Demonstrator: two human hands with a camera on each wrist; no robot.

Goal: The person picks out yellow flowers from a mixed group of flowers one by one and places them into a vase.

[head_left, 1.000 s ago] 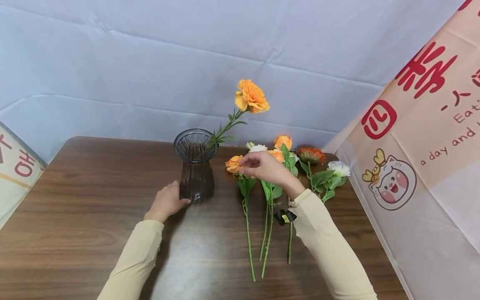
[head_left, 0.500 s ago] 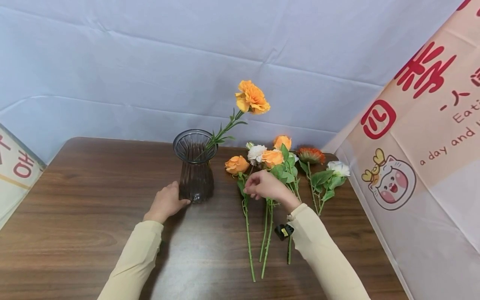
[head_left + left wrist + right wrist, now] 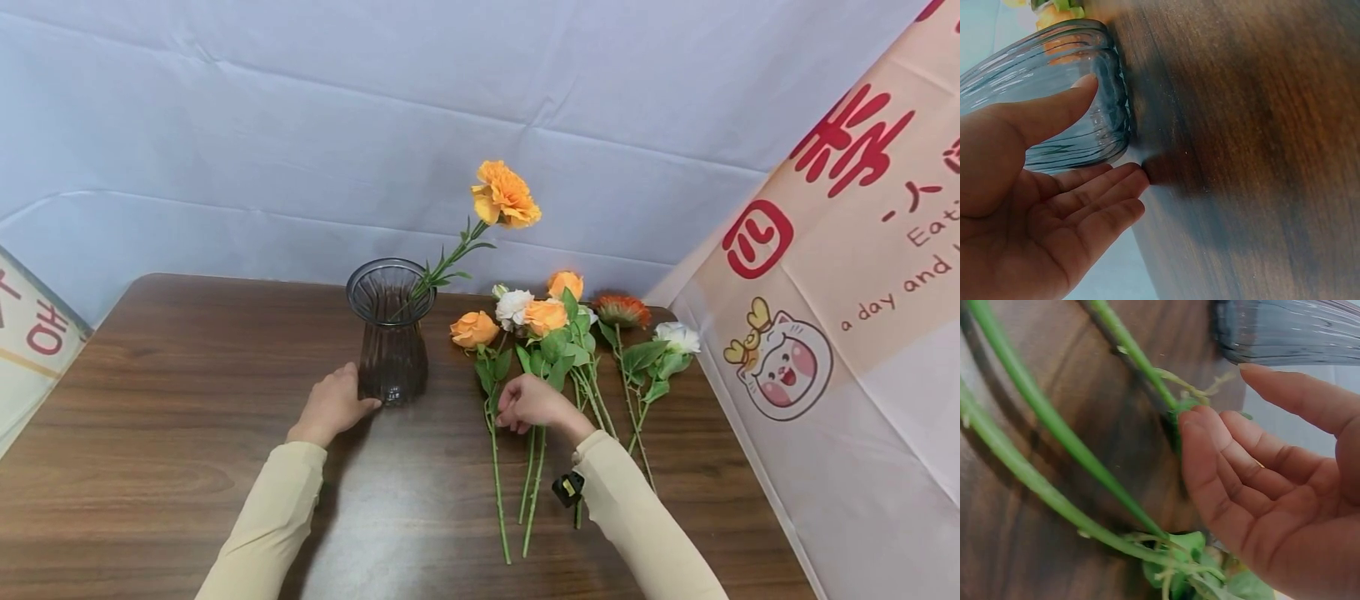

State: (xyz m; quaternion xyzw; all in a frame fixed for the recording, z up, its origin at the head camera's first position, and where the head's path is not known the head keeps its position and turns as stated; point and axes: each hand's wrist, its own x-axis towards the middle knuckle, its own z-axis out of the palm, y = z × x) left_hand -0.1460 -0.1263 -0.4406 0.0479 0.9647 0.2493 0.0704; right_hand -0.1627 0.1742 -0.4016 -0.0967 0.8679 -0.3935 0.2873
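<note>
A smoky ribbed glass vase [image 3: 393, 358] stands upright with one orange carnation [image 3: 506, 195] leaning right out of its mouth. My left hand [image 3: 335, 403] rests beside the vase's base on its left. In the left wrist view, the thumb [image 3: 1063, 112] lies along the glass and the other fingers stretch out loosely on the far side. My right hand [image 3: 532, 403] hovers over the flower stems, right of the leftmost orange rose [image 3: 474, 330]. The right wrist view shows its fingers loosely bent, thumb apart, nothing between them, near a thin green stem [image 3: 1135, 353].
More flowers lie on the wooden table [image 3: 187, 400]: an orange rose [image 3: 545, 317], a white flower [image 3: 513, 307], a rust-orange flower [image 3: 622, 311] and a white rose [image 3: 678, 337]. Their stems point toward the front. Pale cloth [image 3: 300, 125] hangs behind; a printed banner [image 3: 862, 250] stands right.
My right hand has moved from beside the orange rose heads down toward the stems, uncovering the blooms. The left hand, vase and carnation have stayed put.
</note>
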